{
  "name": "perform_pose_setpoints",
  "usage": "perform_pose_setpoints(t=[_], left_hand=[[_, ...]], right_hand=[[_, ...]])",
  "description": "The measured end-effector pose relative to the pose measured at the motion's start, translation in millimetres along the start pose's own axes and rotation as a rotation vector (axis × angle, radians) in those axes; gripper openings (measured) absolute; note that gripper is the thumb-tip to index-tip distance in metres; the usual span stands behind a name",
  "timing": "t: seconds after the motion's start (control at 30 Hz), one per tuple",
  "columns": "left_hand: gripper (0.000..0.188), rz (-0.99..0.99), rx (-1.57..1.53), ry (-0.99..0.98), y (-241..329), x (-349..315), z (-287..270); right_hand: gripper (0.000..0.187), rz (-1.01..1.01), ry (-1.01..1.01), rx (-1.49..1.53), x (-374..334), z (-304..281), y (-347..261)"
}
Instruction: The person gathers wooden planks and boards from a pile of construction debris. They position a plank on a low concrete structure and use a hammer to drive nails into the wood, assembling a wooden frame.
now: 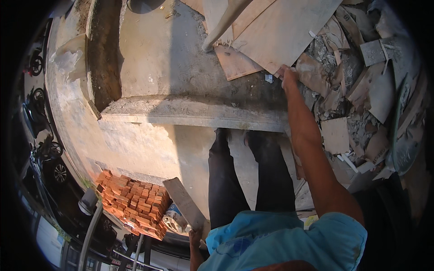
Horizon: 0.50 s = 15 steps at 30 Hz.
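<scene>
While the left hand [195,236] grips a board [184,202], the outstretched right hand's [288,76] fingers clamp a panel [287,34].

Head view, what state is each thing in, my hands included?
Right hand: closed on the large board's corner
Left hand: closed on the grey plank's end
Large board: overlapping a smaller board
Grey plank: slanted
Bricks: stacked in a pile
Plastic sheet: crumpled
Rubble: loose, heaped among broken pieces
</scene>
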<state>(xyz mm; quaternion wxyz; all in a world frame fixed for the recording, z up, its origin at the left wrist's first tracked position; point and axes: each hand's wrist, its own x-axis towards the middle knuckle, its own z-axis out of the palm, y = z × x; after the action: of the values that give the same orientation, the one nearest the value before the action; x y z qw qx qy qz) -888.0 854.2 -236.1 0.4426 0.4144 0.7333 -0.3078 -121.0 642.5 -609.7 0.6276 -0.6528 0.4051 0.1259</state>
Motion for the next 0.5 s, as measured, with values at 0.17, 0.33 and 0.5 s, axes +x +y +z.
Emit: perform_pose_setpoints(t=[0.17,0.33,0.5], left_hand=[[0.028,0.118,-0.121,-0.036,3.5,-3.8,5.3],[0.029,0.157,-0.231,-0.112,25.0,5.0,-0.8],[0.029,0.413,-0.173,-0.249,-6.5,18.9,-5.1]], right_hand=[[0.029,-0.007,-0.147,-0.241,-15.0,6.5,-31.1],[0.027,-0.316,-0.135,-0.330,-0.9,-9.4,-10.7],[0.025,-0.499,-0.074,-0.588,-89.5,-41.3,-59.5]])
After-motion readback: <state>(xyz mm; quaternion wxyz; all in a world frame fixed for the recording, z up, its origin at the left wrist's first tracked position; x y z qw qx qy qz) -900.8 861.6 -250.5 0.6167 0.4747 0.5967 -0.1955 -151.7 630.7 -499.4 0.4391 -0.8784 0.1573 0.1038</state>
